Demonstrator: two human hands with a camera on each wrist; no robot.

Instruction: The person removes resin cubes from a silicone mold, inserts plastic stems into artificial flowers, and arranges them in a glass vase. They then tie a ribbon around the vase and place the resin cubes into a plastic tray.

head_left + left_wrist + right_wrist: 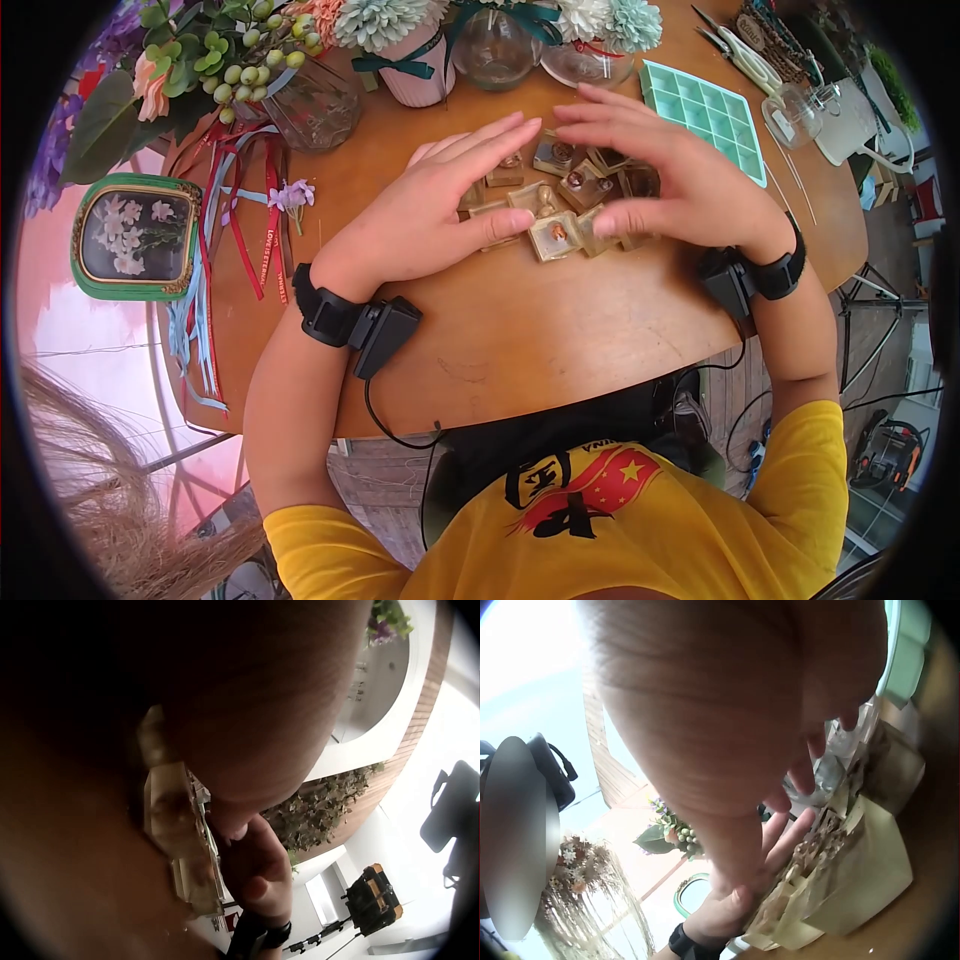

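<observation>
Several small clear, yellowish blocks lie heaped on the wooden table in front of the person, some with little brown or orange things inside. The left hand is at the left side of the heap, its fingers extended and its thumb over the nearest blocks. From the right, the right hand arches over the heap with fingers spread and slightly bent, thumb close to the front blocks. Neither hand grips a block. In the right wrist view, larger-looking blocks stand just beyond the fingertips. Part of the heap is hidden under both hands.
A mint-green compartment tray lies behind the right hand, with scissors and a glass jar beyond. Flower vases line the back. At left are ribbons and a green-framed flower picture.
</observation>
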